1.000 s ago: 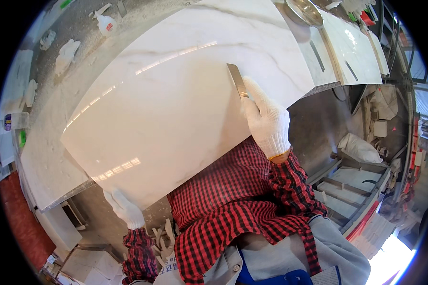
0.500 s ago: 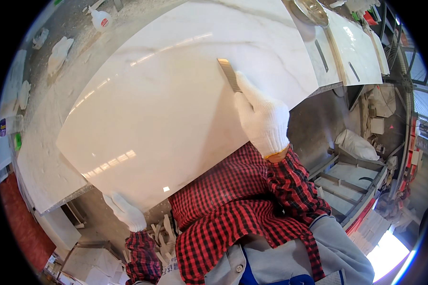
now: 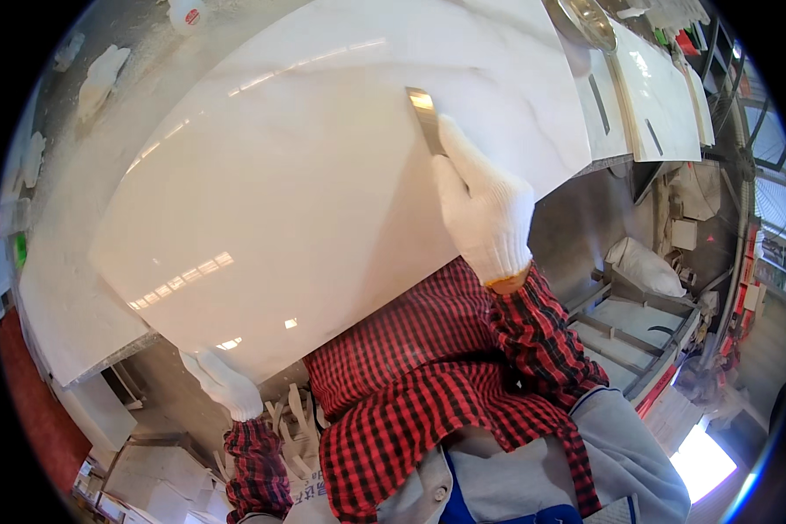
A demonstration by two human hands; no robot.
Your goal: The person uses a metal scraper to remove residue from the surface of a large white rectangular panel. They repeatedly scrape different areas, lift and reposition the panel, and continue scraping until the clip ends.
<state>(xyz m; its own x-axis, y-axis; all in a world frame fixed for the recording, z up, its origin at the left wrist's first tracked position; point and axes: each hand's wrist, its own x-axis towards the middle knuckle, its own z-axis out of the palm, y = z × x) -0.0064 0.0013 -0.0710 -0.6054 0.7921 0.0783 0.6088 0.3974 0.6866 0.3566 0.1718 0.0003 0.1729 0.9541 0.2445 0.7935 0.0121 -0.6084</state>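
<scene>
A large, glossy, cream-white stone slab (image 3: pixel 262 192) with faint grey veins lies in front of me, its near edge against my checked apron. My right hand (image 3: pixel 489 205), in a white knit glove, is closed around a flat metal scraper (image 3: pixel 424 113). The scraper's bright end points away from me over the slab, and the glove hides its lower part. At the slab's near left edge is my left hand (image 3: pixel 223 384), also gloved. Its fingers are stretched out along that edge; the slab may hide some of the fingertips.
Under the slab stands a dusty grey worktable (image 3: pixel 70 297). A metal bowl (image 3: pixel 585 22) and pale slab pieces (image 3: pixel 659 96) are at the far right. A white bottle (image 3: pixel 186 16) stands far left. On the right, lower down, is a metal frame (image 3: pixel 620 336) near a white sack (image 3: pixel 646 266).
The scraper's tip has moved slightly farther away and to the right with my right hand. My left hand stays at the slab's edge. The whole view has shifted a little.
</scene>
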